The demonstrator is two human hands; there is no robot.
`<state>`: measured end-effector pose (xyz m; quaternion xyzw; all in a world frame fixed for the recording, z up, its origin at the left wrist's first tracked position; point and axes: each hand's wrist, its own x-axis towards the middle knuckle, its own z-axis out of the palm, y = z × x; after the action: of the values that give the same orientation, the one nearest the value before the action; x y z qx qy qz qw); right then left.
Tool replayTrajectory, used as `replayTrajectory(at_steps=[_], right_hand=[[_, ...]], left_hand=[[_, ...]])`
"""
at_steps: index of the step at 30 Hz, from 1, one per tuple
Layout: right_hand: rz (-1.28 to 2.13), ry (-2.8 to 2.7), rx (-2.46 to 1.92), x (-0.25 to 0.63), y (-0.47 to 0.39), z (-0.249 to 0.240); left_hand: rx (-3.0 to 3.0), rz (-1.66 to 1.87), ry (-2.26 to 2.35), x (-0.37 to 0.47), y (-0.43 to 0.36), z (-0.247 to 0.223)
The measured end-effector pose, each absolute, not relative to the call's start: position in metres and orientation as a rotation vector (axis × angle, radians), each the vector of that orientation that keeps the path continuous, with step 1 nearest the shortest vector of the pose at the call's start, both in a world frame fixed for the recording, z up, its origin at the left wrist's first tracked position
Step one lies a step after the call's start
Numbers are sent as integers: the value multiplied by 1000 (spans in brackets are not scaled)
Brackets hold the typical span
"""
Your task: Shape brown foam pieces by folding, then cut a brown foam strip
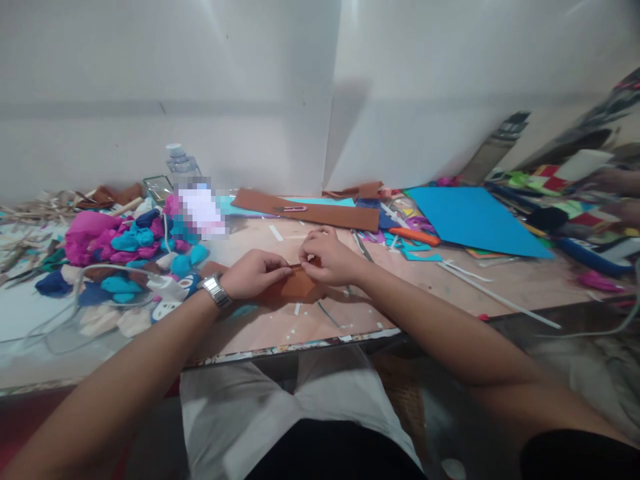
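Observation:
A folded brown sheet (290,288), its material unclear, sits low over the near part of the table between my hands. My left hand (254,275), below a metal wristwatch (215,289), pinches its upper edge from the left with thumb and fingers. From the right, my right hand (333,259) grips the same edge, thumb and forefinger together. The fingers partly cover the fold. Behind them lies a long brown strip (340,216) with a small pink-handled tool (294,209) on top.
Pink and blue crumpled bundles (133,240), a white charger with cable (167,288), a lit phone (203,210) and a clear bottle (181,163) stand left. Rightward are an orange cutter (415,235), a blue sheet (480,220) and white strips (505,297). Another person's hand (620,183) shows far right.

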<state>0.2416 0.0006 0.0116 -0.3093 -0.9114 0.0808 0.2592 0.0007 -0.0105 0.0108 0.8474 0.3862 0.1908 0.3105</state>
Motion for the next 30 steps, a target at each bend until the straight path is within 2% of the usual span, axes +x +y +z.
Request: replayTrajectory(at_steps=[13,24,30], right_hand=[[170,-2493,-952,243,5,11],[133,-2411,-1046,245,8,11],[194,-2484,-949,240,4,10]], left_hand=[[2255,511,1064,0,-10,15],[2255,617,1296,-5,-2,10],[2253,523,1111,-3,-6,9]])
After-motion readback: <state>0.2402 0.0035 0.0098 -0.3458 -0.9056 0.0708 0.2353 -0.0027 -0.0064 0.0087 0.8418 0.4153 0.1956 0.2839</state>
